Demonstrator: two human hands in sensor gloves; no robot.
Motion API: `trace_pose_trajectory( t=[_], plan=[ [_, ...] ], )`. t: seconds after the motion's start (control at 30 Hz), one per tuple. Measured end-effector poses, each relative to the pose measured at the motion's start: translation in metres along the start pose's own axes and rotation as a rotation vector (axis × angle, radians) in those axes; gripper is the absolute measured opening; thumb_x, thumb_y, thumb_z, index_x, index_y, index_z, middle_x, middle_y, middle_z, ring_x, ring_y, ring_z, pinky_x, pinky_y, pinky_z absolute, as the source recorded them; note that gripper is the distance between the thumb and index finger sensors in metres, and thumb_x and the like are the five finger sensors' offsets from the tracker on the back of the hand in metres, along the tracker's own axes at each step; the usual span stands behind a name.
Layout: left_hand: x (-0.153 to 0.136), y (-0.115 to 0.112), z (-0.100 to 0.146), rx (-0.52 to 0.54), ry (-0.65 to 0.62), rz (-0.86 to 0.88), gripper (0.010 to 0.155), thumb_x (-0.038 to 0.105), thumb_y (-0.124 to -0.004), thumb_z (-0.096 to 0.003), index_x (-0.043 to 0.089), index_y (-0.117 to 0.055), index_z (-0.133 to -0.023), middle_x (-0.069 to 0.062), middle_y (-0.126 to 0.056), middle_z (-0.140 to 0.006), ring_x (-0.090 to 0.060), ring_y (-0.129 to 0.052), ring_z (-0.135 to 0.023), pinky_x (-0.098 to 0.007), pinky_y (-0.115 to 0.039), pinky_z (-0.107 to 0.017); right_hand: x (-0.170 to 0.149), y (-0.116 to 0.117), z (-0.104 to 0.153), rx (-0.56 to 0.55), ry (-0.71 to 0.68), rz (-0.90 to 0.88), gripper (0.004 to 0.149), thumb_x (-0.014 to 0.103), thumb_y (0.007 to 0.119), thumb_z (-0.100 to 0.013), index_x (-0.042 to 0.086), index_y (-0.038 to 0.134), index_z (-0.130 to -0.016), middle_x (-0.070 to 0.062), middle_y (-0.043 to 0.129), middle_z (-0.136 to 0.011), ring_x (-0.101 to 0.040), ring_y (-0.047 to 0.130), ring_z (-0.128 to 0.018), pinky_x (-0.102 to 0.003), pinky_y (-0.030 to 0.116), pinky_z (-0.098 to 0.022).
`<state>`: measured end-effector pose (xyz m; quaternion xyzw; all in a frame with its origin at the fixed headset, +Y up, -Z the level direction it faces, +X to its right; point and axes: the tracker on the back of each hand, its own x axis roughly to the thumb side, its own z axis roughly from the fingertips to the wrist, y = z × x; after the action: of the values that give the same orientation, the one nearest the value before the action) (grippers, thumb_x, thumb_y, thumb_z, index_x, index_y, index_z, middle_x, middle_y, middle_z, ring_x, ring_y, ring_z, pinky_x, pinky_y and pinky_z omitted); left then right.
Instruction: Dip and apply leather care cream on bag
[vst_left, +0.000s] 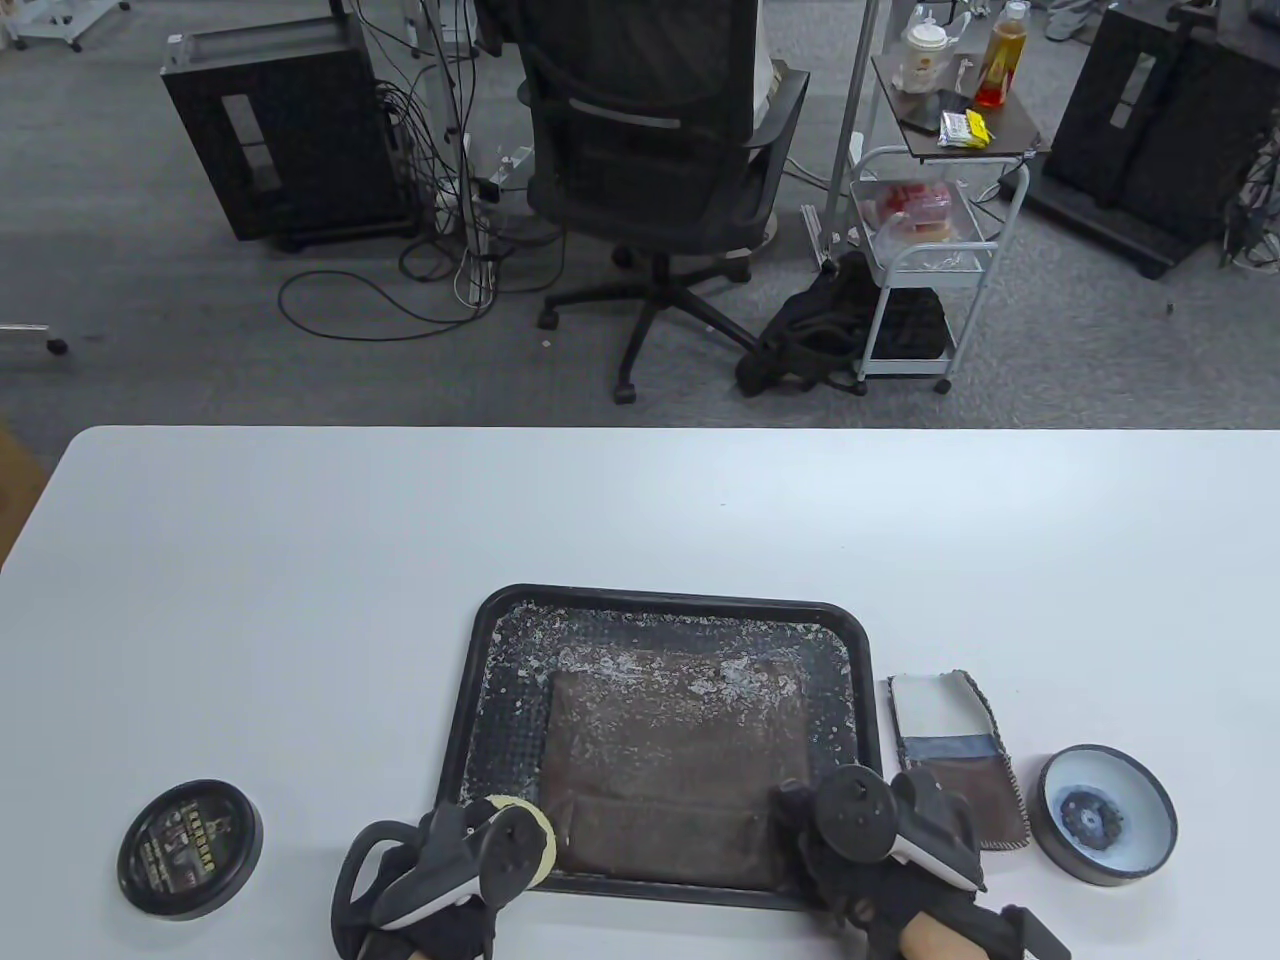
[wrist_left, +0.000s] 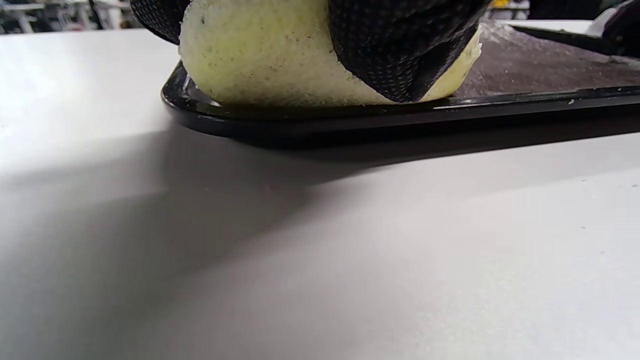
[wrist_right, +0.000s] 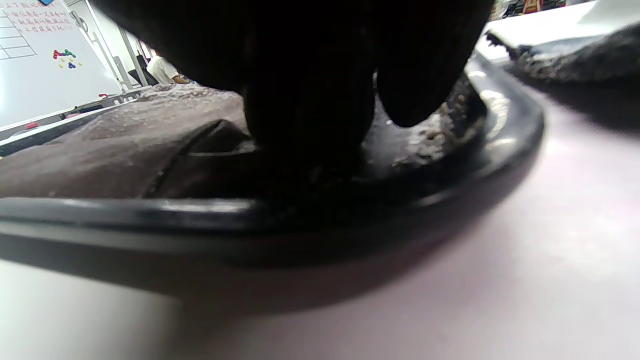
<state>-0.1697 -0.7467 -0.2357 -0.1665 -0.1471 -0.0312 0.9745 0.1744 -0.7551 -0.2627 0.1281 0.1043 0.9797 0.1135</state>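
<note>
Table view shows the flat dark-brown leather bag (vst_left: 675, 770) lying in the shallow black rectangular plastic tray (vst_left: 480, 640) near the counter's (vst_left: 300, 560) front edge, its far part and the tray floor flecked with white residue. At the tray's near left corner the left hand (vst_left: 450, 880) grips a pale yellow round foam sponge (vst_left: 540, 835) — here only a sliver of it shows past the tracker. The left wrist view fills that in: the sponge (wrist_left: 265, 55) sits just above the tray rim (wrist_left: 350, 117), gloved fingers (wrist_left: 400, 50) wrapped over its top, the bag's speckled surface (wrist_left: 540, 65) just behind it.

The right hand (vst_left: 880, 840) rests at the tray's near right corner. The right wrist view alone shows its dark fingertips (wrist_right: 310, 115) pressing down on the bag's edge (wrist_right: 125, 155) inside the tray (wrist_right: 500, 145); whether that grip is pinching the leather or only pressing it I cannot tell.

Further out on the counter: a white, blue and brown cloth swatch (vst_left: 955, 755) just right of the tray, an open round tin with pale blue inside (vst_left: 1105, 815) beyond it, and a round black lid with printed label (vst_left: 190, 850) well to the left.
</note>
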Motion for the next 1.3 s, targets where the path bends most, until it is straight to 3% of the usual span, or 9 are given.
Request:
trace_pose_trajectory(
  t=[0.27, 0.57, 0.8, 1.03, 1.13, 1.3],
  plan=[
    [0.002, 0.0, 0.003, 0.028, -0.049, 0.026, 0.057, 0.038, -0.086, -0.0353, 0.046, -0.071, -0.09, 0.015, -0.07, -0.101, -0.014, -0.074, -0.097, -0.046, -0.069, -0.069, 0.0, -0.001, 0.001, -0.05, 0.035, 0.045, 0.057, 0.039, 0.078, -0.044, 0.018, 0.076, -0.097, -0.002, 0.094, -0.082, -0.021, 0.1, -0.069, -0.046, 0.081, -0.058],
    [-0.02, 0.005, 0.008, 0.122, -0.051, 0.252, 0.06, 0.038, -0.084, -0.037, 0.043, -0.066, -0.094, 0.011, -0.068, -0.103, -0.016, -0.074, -0.098, -0.047, -0.068, -0.07, 0.002, -0.003, 0.005, -0.111, 0.005, 0.051, 0.062, 0.045, 0.079, -0.043, 0.018, 0.074, -0.098, -0.006, 0.093, -0.085, -0.026, 0.098, -0.071, -0.049, 0.08, -0.058],
    [-0.033, 0.02, 0.02, 0.392, 0.033, 0.229, 0.06, 0.038, -0.083, -0.0378, 0.044, -0.063, -0.094, 0.012, -0.064, -0.104, -0.016, -0.07, -0.1, -0.048, -0.064, -0.071, 0.005, -0.01, 0.013, -0.257, 0.076, 0.161, 0.061, 0.052, 0.08, -0.042, 0.019, 0.08, -0.094, -0.01, 0.085, -0.094, -0.035, 0.09, -0.081, -0.054, 0.075, -0.061],
    [-0.043, 0.02, 0.02, 0.451, 0.153, 0.114, 0.061, 0.038, -0.083, -0.0386, 0.045, -0.062, -0.095, 0.014, -0.062, -0.105, -0.015, -0.067, -0.102, -0.051, -0.058, -0.074, 0.012, 0.002, 0.004, -0.138, 0.188, 0.298, 0.068, 0.061, 0.076, -0.04, 0.008, 0.093, -0.079, -0.017, 0.065, -0.105, -0.044, 0.074, -0.091, -0.059, 0.066, -0.066],
    [-0.047, 0.019, 0.019, 0.445, 0.173, 0.125, 0.061, 0.039, -0.083, -0.0385, 0.045, -0.062, -0.095, 0.014, -0.063, -0.106, -0.015, -0.068, -0.102, -0.051, -0.058, -0.074, 0.014, 0.008, -0.004, -0.055, 0.259, 0.222, 0.069, 0.057, 0.078, -0.04, 0.001, 0.09, -0.078, -0.02, 0.061, -0.105, -0.046, 0.068, -0.093, -0.061, 0.062, -0.066],
    [-0.053, 0.019, 0.019, 0.44, 0.21, 0.134, 0.061, 0.039, -0.083, -0.0386, 0.045, -0.062, -0.095, 0.013, -0.063, -0.106, -0.015, -0.068, -0.102, -0.051, -0.057, -0.074, 0.021, 0.006, -0.019, 0.036, 0.316, 0.251, 0.067, 0.051, 0.081, -0.039, -0.005, 0.088, -0.076, -0.024, 0.055, -0.106, -0.05, 0.063, -0.094, -0.063, 0.059, -0.067]
  ],
)
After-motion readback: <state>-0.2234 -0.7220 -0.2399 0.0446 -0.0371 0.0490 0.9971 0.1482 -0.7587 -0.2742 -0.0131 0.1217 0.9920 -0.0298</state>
